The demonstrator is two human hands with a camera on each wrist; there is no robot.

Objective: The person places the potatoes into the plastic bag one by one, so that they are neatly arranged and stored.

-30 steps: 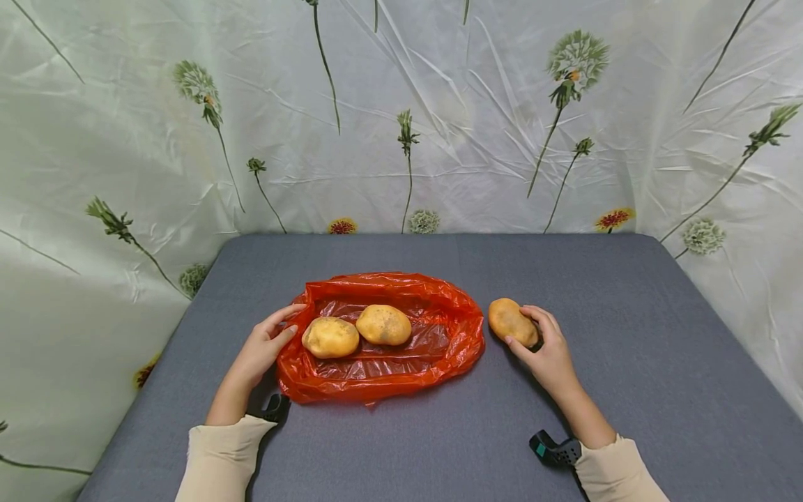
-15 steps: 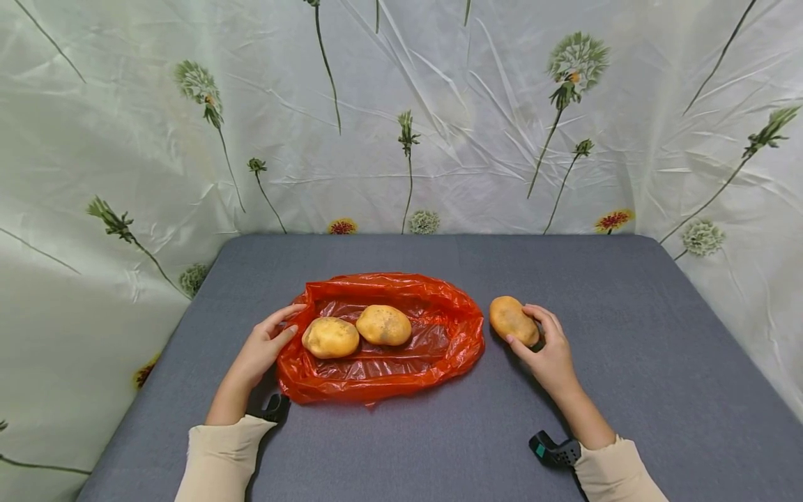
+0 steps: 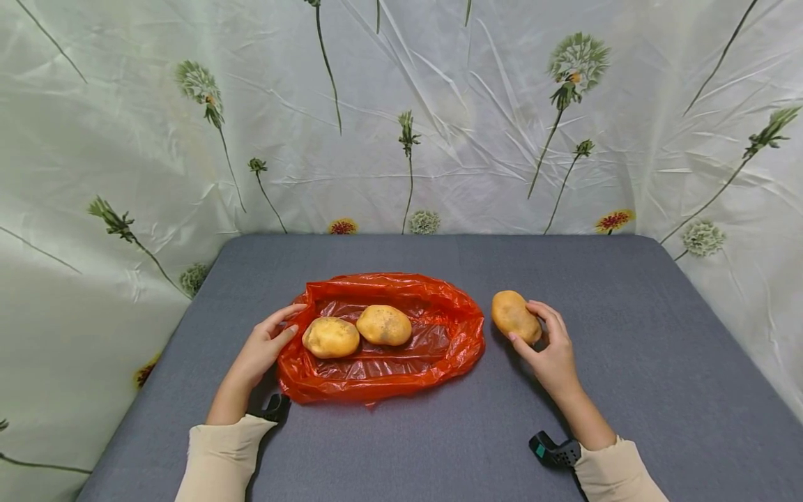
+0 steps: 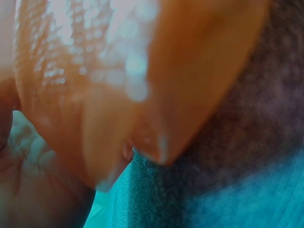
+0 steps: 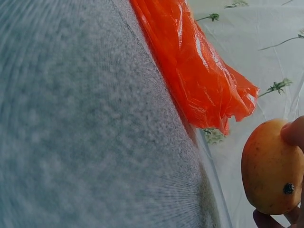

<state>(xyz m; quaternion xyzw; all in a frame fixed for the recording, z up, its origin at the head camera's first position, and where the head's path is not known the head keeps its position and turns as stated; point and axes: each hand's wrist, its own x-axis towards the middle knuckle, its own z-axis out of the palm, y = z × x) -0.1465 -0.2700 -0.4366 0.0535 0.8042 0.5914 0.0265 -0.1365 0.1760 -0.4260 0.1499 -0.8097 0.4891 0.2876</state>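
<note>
A red plastic bag (image 3: 376, 387) lies spread wide on the table, its mouth facing up. Two potatoes, a left one (image 3: 330, 337) and a right one (image 3: 384, 325), rest side by side inside it. My left hand (image 3: 266, 345) holds the bag's left rim with thumb and fingers; the left wrist view is blurred by the bag film (image 4: 95, 95) close to the camera. Right of the bag, my right hand (image 3: 551, 352) grips a third potato (image 3: 516, 317) between thumb and fingers. In the right wrist view this potato (image 5: 270, 166) shows a dark spot.
A grey cloth-covered table (image 3: 414, 453) lies beneath everything. Behind it and along the sides hangs a pale curtain (image 3: 464, 139) printed with flowers. Each wrist wears a black strap device, such as the right one (image 3: 555, 450).
My right hand has shifted the potato slightly upward in the head view and a little to the right. The left hand, the bag and the two potatoes inside stay in place.
</note>
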